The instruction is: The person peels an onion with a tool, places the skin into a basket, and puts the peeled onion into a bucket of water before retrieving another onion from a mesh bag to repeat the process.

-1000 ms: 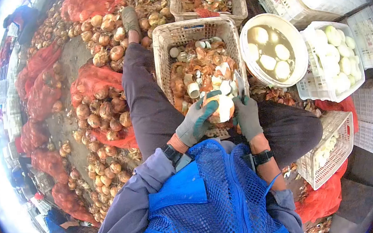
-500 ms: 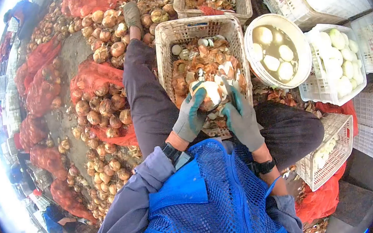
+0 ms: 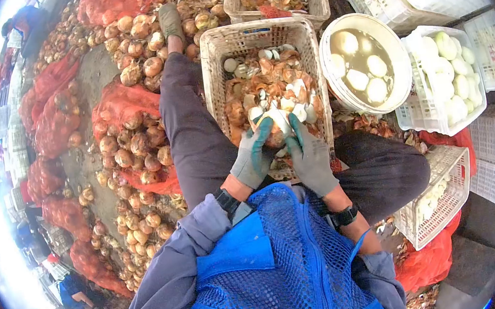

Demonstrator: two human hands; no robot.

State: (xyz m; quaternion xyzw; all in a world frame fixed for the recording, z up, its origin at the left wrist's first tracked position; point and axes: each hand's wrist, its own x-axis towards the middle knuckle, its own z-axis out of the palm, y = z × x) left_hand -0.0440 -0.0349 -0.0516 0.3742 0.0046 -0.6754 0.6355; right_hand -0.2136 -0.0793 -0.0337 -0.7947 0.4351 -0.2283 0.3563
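Note:
Over the near part of a white crate (image 3: 211, 67) full of brown skins, a partly peeled onion (image 3: 278, 128) sits between both hands. My left hand (image 3: 253, 154), in a grey and green glove, is wrapped round its left side. My right hand (image 3: 309, 156), gloved alike, presses against its right side with the fingers closed in; any tool in it cannot be made out. White flesh shows on top of the onion, and brown skin remains lower down.
A white bucket (image 3: 401, 85) of peeled onions in cloudy water stands right of the crate, beside a basket (image 3: 443, 126) of peeled onions. Unpeeled onions (image 3: 142, 143) in red nets lie left. Another crate (image 3: 231, 10) of skins is beyond. Co-workers are at far left.
My right hand has come down and closed in on the onion from a more raised, spread pose. The view has shifted slightly. My left hand keeps its hold.

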